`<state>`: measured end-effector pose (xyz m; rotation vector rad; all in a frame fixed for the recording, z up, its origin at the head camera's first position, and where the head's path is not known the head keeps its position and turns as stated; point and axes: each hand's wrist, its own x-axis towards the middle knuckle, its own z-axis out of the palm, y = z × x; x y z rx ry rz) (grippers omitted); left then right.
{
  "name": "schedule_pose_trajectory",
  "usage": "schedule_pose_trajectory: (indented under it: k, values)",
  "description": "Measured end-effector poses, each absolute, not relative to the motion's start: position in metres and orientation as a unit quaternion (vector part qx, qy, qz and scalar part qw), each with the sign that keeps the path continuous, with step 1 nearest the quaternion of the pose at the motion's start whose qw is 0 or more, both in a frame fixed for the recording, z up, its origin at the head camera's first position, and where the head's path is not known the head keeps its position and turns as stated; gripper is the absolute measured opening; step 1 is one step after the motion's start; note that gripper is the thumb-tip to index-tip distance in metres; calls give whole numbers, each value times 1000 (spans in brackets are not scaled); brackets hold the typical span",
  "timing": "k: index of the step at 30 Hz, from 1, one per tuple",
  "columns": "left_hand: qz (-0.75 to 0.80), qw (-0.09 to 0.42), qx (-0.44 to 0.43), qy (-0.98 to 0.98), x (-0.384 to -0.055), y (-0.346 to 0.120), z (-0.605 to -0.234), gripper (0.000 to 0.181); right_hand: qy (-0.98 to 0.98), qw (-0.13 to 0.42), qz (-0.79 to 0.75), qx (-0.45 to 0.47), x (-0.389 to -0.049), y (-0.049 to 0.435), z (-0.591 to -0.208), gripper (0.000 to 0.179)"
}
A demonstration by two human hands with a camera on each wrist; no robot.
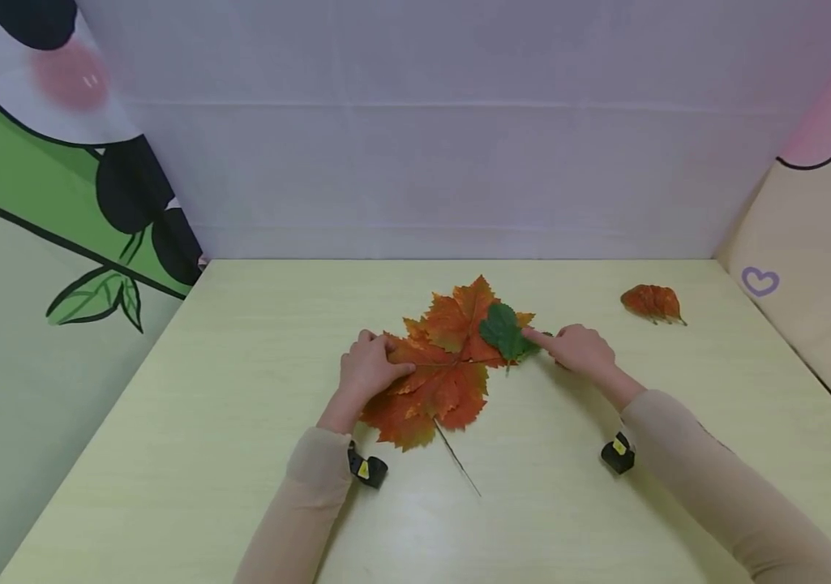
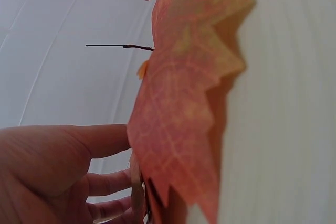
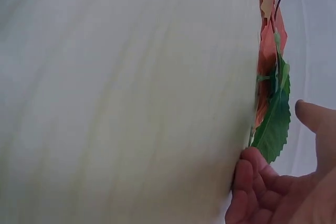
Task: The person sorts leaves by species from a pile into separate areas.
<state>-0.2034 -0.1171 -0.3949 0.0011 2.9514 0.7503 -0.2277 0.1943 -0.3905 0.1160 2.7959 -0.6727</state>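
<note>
A cluster of orange maple leaves [image 1: 433,393] lies on the table, its thin dark stem [image 1: 457,459] pointing toward the front. My left hand [image 1: 371,369] grips the cluster's left edge, with the thumb on the near face in the left wrist view and the fingers [image 2: 108,184] partly hidden behind the leaf. On the cluster's right side sits a green leaf [image 1: 501,331] with a toothed edge. My right hand [image 1: 581,350] reaches in from the right, its index finger extended to the green leaf. In the right wrist view its thumb [image 3: 311,115] stands away from that leaf.
A curled orange-brown leaf [image 1: 652,303] lies at the back right of the pale table [image 1: 240,405]. A light cloth backdrop [image 1: 459,178] rises behind the table's back edge. Printed panels flank both sides. Each wrist wears a small black camera.
</note>
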Motion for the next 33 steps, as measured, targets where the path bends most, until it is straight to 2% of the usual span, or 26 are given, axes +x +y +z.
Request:
schedule_pose_trajectory:
  k: [17,33]
  values:
    - [249,48,1,967,-204,-118,-394,45,961,85,-262,13,-226,199,-388,33]
    - [249,49,-3,967,-204,-117,-394,47,962,33,-269,40,-222,239,-387,29]
